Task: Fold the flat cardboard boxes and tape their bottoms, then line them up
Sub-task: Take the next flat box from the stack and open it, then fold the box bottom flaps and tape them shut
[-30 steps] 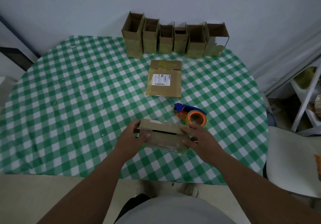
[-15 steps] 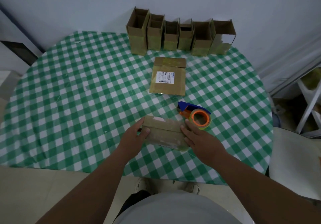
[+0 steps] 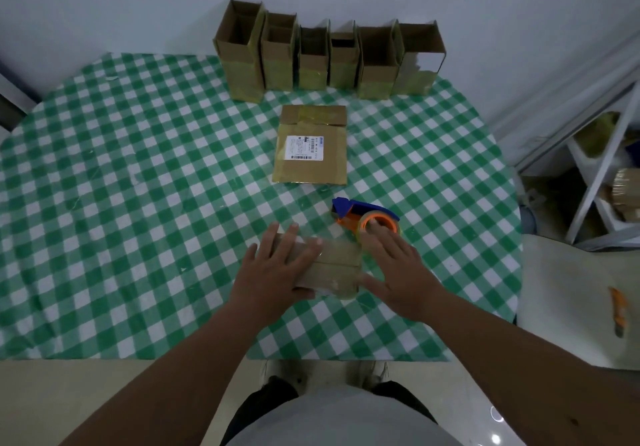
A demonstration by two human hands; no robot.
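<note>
- Worktop (image 3: 138,203): round, covered with a green-and-white check cloth; wall behind it.
- Box (image 3: 332,269): small cardboard box, bottom flaps folded shut and facing up, lying near the front edge of the worktop between the two hands; glossy tape shows on its surface.
- Left hand (image 3: 277,269): fingers straight and spread, palm pressing flat on the left part of the box.
- Right hand (image 3: 398,272): fingers straight and spread, laid against the box's right end; fingertips reach up to the dispenser's roll.
- Dispenser (image 3: 367,218): blue and orange tape dispenser with a roll, on the cloth just behind and to the right of the box.
- Flat box (image 3: 311,146): unfolded cardboard piece with a white printed label, lying flat at mid-worktop, well behind the hands.
- Row (image 3: 325,57): six folded boxes, upright with open tops, standing side by side along the far edge against the wall.
- Rack (image 3: 602,168): white frame on the floor at the right, off the worktop.
</note>
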